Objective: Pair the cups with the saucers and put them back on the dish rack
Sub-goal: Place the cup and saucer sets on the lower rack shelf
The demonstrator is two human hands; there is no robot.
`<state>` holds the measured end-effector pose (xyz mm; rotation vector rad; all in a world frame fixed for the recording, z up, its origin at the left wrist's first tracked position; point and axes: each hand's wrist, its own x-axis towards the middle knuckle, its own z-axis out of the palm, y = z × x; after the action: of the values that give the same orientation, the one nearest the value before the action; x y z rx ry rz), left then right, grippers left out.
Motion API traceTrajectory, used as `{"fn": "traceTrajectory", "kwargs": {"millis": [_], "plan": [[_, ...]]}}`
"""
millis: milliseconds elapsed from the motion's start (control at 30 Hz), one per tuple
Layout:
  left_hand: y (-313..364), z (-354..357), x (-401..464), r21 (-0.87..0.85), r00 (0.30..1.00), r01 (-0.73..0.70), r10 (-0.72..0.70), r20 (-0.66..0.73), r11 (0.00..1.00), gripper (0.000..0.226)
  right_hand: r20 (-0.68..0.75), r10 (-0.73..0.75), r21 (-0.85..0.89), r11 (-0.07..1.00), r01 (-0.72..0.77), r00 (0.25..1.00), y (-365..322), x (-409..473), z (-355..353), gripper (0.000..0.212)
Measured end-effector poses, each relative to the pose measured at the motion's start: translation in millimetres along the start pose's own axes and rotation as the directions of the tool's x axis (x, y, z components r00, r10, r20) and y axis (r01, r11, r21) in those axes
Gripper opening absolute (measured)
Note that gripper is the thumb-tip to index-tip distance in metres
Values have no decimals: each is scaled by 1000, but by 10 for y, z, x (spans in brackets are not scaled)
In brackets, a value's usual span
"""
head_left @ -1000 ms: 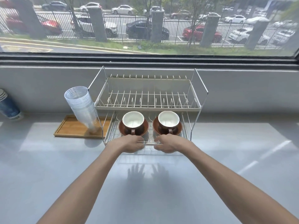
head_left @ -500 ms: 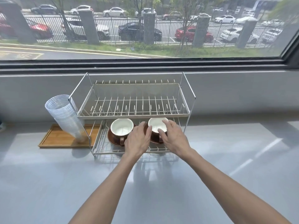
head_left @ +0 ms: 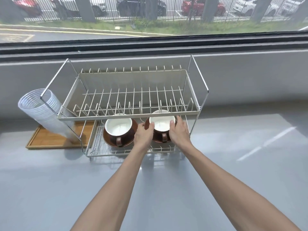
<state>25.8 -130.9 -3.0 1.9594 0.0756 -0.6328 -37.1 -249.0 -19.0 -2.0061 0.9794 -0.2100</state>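
1. Resting on the dish rack (head_left: 133,112) lower shelf, both cups sit paired on saucers; left cup (head_left: 118,126) untouched.
2. Left hand (head_left: 143,135) and right hand (head_left: 179,132) cup the right cup (head_left: 162,121), fingers curled against it; little seems left.

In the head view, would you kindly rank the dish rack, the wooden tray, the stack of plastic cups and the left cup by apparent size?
1. dish rack
2. stack of plastic cups and wooden tray: similar, the tray partly hidden, so unranked
3. left cup

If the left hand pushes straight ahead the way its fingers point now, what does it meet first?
The right cup: the left hand already has fingers at its near-left rim. Depth is hard to judge, so actual contact is uncertain.
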Motion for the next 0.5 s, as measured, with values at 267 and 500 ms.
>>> {"fn": "traceTrajectory", "kwargs": {"millis": [267,500], "plan": [[-108,24,106,-3,1000,7,-7,8,1000,57,4,27,44,999,-27,1000,85,56,11,45],[-89,-109,-8,130,998,-30,22,60,991,55,44,44,15,999,-45,998,75,-52,-40,49]]}}
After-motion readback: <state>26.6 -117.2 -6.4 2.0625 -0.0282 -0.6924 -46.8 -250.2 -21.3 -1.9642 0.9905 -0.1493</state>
